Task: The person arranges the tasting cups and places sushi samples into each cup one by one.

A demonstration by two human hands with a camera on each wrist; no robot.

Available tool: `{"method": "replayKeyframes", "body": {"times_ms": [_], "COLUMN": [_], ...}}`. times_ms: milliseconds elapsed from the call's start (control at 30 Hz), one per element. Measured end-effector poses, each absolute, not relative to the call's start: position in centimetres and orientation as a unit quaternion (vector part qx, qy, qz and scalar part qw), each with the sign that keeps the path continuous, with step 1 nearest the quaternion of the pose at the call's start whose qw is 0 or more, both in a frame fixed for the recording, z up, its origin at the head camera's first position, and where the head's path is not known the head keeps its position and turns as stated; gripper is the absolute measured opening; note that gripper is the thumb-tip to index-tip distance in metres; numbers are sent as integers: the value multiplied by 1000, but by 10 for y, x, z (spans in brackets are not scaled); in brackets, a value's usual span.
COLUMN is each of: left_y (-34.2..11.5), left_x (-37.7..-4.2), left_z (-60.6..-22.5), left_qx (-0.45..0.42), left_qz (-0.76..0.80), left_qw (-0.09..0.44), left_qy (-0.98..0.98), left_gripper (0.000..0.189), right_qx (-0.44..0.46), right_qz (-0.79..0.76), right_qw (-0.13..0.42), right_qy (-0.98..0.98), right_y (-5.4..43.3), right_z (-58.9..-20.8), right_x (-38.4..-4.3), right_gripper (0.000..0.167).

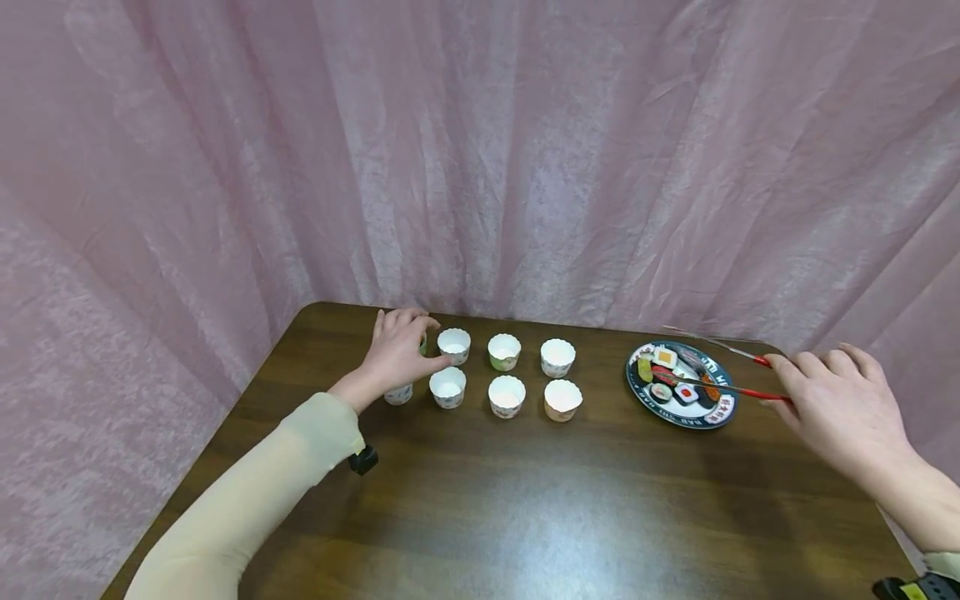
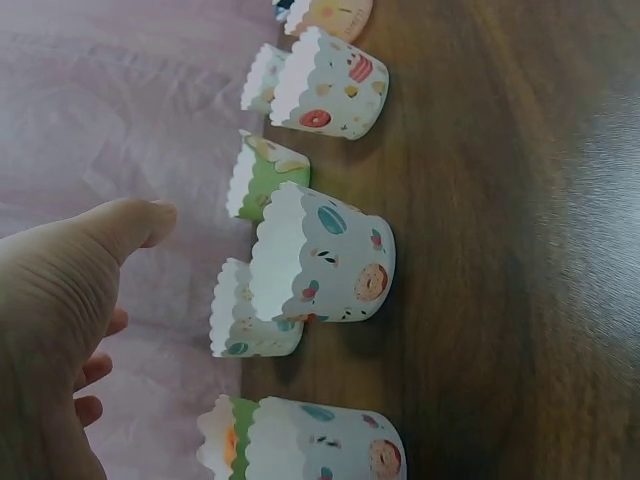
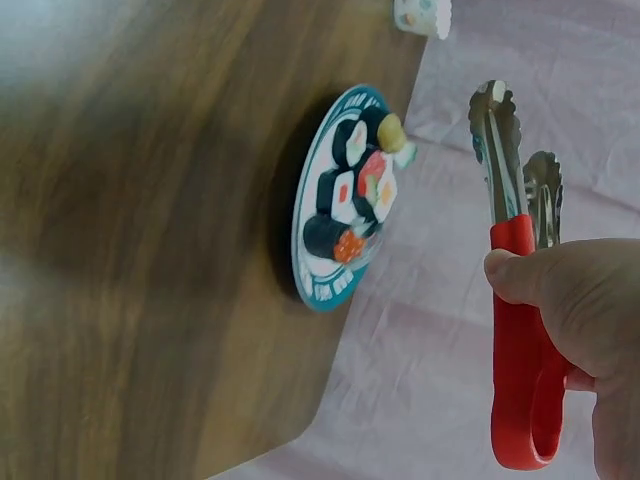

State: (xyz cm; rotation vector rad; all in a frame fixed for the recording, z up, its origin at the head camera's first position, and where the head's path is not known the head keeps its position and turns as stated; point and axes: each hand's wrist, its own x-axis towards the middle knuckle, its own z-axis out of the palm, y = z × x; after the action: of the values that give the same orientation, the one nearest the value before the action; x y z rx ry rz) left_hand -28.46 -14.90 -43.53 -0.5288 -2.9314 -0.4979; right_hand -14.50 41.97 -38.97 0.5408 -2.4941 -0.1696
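My left hand [image 1: 401, 354] hovers over the left end of two rows of paper baking cups, thumb and fingers apart with nothing between them. It partly hides a green cup [image 1: 423, 344] and a white patterned cup [image 1: 399, 395]. In the left wrist view, something orange [image 2: 231, 440] shows at the green cup's rim. My right hand [image 1: 847, 408] grips red-handled metal tongs [image 3: 513, 340], whose jaws stand apart. Below the tongs, in the head view, lies an oval plate [image 1: 696, 423] holding several sushi pieces [image 3: 328, 238].
More cups stand beside the left hand, among them a white one [image 1: 447, 387], a green one [image 1: 504, 354] and an orange-toned one [image 1: 562, 402]. A brown wooden table [image 1: 487, 508] bears everything. Pink curtain [image 1: 480, 150] hangs behind its far edge.
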Motion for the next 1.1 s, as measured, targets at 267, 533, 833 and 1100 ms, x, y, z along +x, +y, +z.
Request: {"method": "replayKeyframes", "body": {"times_ms": [267, 533, 833, 1100], "left_y": [-134, -126, -122, -126], "left_x": [-307, -326, -330, -334], "left_z": [-446, -453, -454, -461], "left_qx": [-149, -122, -108, -111], "left_qz": [-139, -110, -109, -104], "left_qw": [29, -7, -25, -26], "left_qy": [-979, -986, -988, -988], "left_gripper": [76, 86, 85, 85], "right_qx": [178, 168, 152, 156], "right_qz": [-74, -69, -72, -76], "right_qw": [267, 245, 210, 202], "right_qy": [-944, -952, -963, -964], "right_y": [434, 439, 442, 446], "right_z": [-395, -397, -397, -399], "right_x": [-144, -141, -133, -128], "right_gripper": [61, 61, 60, 63]}}
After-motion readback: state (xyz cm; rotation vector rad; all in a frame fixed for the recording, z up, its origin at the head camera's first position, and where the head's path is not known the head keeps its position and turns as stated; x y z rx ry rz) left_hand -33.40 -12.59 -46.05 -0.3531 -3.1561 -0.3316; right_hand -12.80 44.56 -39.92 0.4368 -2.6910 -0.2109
